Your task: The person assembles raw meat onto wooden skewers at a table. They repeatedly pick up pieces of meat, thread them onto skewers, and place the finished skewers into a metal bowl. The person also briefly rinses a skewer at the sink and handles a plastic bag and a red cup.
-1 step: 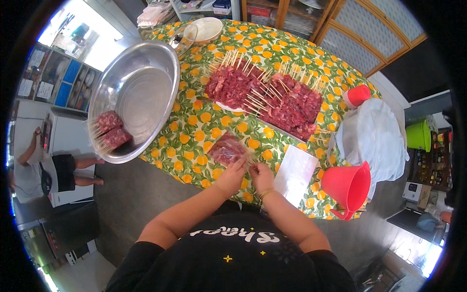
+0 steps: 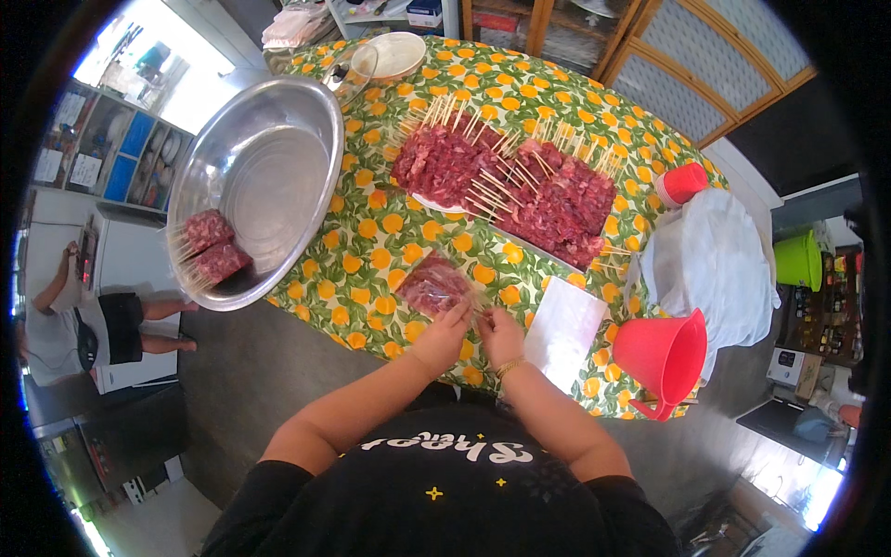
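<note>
A clear plastic bag of raw meat skewers (image 2: pixel 431 284) lies on the table right in front of me, its stick ends pointing to the right. My left hand (image 2: pixel 442 340) grips the bag's near edge, fingers closed on it. Beside it, my right hand (image 2: pixel 502 340) is pinched at the bag's end by the stick tips; the exact grip is partly hidden. Beyond my hands, raw meat skewers (image 2: pixel 557 200) are heaped on a tray, and another pile of skewers (image 2: pixel 445 162) rests on a white plate. Flat white plastic sheets or bags (image 2: pixel 564 334) lie right of my right hand.
A large steel basin (image 2: pixel 278 176) at left holds two packed skewer bundles (image 2: pixel 219 262). A red jug (image 2: pixel 657 357), red cups (image 2: pixel 684 182) and a whitish plastic bag (image 2: pixel 710 265) stand at right. Far back are a bowl (image 2: pixel 397 56) and a glass lid (image 2: pixel 356 74). Another person (image 2: pixel 83 325) stands at left.
</note>
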